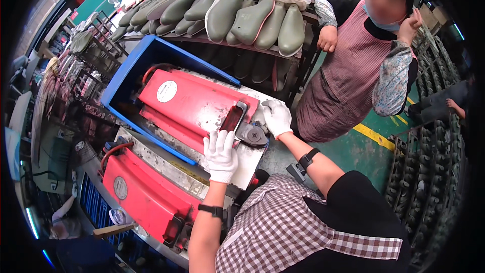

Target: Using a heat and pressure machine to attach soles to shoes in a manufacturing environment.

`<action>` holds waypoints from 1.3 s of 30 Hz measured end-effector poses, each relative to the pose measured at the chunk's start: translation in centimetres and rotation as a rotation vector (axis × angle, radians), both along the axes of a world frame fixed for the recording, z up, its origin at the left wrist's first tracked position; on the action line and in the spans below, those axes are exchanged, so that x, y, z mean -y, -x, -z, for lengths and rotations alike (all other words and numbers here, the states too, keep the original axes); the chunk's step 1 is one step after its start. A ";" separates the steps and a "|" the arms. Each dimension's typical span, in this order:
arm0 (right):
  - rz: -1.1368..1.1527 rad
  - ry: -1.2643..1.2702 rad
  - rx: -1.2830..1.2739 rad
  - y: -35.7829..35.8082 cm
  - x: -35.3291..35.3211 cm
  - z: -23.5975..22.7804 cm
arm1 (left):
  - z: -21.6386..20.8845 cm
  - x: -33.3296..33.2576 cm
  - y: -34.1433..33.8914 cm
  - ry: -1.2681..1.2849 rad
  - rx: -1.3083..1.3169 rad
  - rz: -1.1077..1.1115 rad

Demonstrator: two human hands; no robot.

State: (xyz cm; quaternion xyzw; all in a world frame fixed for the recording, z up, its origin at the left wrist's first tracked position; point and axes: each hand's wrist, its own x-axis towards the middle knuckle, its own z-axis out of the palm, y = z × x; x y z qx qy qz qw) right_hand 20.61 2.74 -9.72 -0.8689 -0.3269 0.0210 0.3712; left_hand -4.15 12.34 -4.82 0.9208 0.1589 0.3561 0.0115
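My left hand (221,155), in a white glove, has its fingers stretched out against the front end of a red-covered machine (194,102). My right hand (277,118), also gloved in white, lies at the machine's right corner with its fingers loosely bent, and nothing shows in it. Between the hands sits a grey metal fitting with a round dark centre (253,135). Beside it, on the red cover, is a dark slot with a metal frame (234,116). Under my right palm the contact is hidden.
A blue open-sided casing (121,77) surrounds the machine. A second red-covered machine (146,192) stands at the near left. Behind is a rack piled with green shoe lasts (250,23). A co-worker in a checked apron (336,78) stands right of it. Loaded racks (419,182) line the right.
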 end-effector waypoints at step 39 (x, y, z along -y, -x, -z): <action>-0.484 0.513 -0.234 -6.5 -4.3 4.9 | -7.0 4.4 28.4 1.203 -0.632 -0.935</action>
